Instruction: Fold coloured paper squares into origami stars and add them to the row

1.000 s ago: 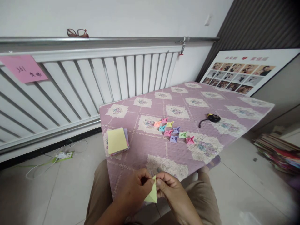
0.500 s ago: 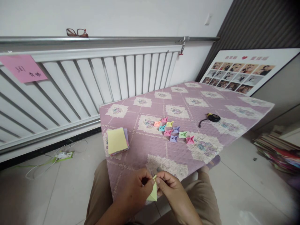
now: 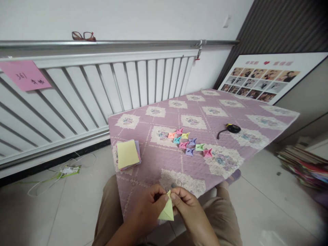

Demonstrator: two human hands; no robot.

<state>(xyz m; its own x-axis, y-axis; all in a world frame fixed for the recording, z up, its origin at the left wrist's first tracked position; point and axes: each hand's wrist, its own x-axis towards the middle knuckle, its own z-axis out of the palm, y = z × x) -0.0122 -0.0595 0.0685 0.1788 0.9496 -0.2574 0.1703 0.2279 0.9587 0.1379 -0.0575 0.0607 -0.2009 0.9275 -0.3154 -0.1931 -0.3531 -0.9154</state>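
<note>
A folded yellow-green paper (image 3: 167, 212) is pinched between my two hands at the near edge of the table. My left hand (image 3: 150, 206) is closed on its left side, thumb and forefinger near the narrow top. From the right, my right hand (image 3: 186, 206) grips the same top end, so the fingertips nearly meet. The wider part of the paper hangs below the thumbs. Beyond my hands lie several small folded paper pieces (image 3: 189, 151) in pink, orange, teal, yellow, purple and green, set in rows. To the left is a stack of square paper sheets (image 3: 127, 154), yellow on top.
A purple floral cloth covers the table (image 3: 156, 164). Toward its right side lies a black tape measure (image 3: 233, 128). Behind the table are a white radiator (image 3: 128, 82) and a photo board (image 3: 263, 77). A power strip (image 3: 71, 170) with cables lies on the floor at left.
The folded paper has turned slightly in my fingers, and more of its wide lower part shows. Both hands stay in nearly the same place.
</note>
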